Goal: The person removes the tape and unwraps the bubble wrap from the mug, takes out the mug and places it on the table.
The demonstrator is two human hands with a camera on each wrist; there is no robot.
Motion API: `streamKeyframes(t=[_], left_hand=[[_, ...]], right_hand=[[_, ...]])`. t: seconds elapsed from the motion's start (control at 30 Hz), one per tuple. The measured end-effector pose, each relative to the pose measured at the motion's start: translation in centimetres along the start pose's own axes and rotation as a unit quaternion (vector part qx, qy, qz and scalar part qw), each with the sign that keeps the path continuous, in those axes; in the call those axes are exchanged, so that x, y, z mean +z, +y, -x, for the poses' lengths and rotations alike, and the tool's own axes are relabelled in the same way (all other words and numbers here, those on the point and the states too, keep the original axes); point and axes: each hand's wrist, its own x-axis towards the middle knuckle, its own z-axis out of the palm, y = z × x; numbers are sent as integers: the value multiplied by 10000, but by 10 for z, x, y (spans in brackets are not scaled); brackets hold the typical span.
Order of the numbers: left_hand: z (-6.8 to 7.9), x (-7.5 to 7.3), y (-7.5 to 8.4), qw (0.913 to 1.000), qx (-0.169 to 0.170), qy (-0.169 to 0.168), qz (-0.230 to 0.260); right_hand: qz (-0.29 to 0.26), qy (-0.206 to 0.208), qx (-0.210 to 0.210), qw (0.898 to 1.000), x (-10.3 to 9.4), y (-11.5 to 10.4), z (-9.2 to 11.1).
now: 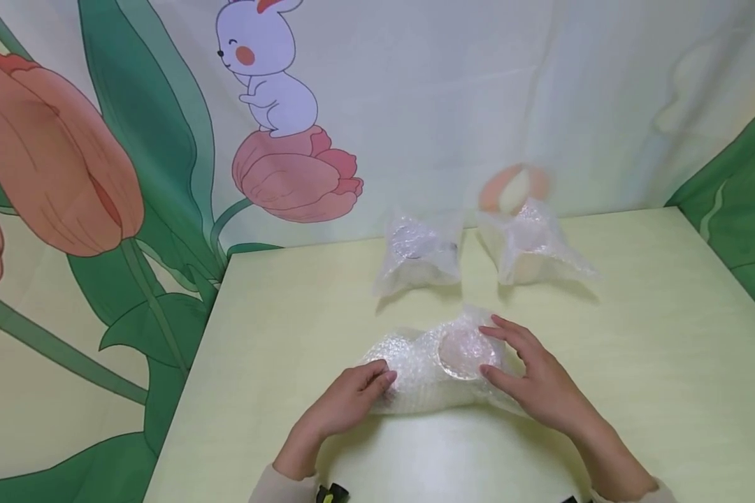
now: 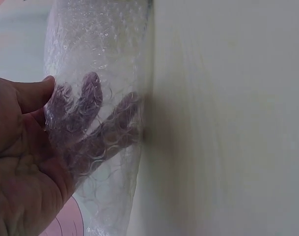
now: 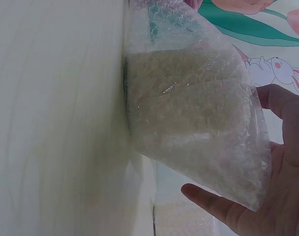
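Note:
A clear bubble wrap sheet [image 1: 415, 363] lies around a pale, round-topped object [image 1: 468, 353] near the middle of the table. My left hand [image 1: 351, 397] holds the loose left end of the wrap. In the left wrist view its fingers [image 2: 93, 91] show through the film, with the thumb on the near side. Around the right end, my right hand [image 1: 541, 381] has its fingers spread, thumb and fingertips beside the wrapped object. Through the plastic, the right wrist view shows a beige body [image 3: 188, 98]; what it is, I cannot tell.
Two more bubble-wrapped packages stand toward the back of the table [image 1: 277, 314]: one left package [image 1: 420, 255] and one right package [image 1: 531, 244]. Behind them hangs a cloth backdrop [image 1: 415, 105] printed with a rabbit and tulips.

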Motion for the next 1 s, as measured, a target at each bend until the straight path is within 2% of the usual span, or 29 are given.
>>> streamKeyframes(t=[0.23, 0.33, 0.63, 0.8, 0.93, 1.0], left_hand=[[4, 6, 1, 9997, -63, 205, -95], [5, 8, 4, 9991, 28, 352, -216], [4, 9, 32, 9959, 458, 742, -238], [-8, 11, 49, 9928, 715, 601, -743], [-19, 16, 59, 9889, 742, 449, -1203], [-24, 18, 63, 9883, 632, 354, -1340]], right_hand=[[30, -36, 25, 10000, 2, 0, 2], [97, -28, 28, 9999, 2, -1, 3], [346, -29, -142, 9993, -1, -1, 2], [403, 5, -222, 9989, -2, -1, 1], [373, -30, -202, 9991, -2, -1, 0], [363, -55, -171, 9992, -1, -1, 0]])
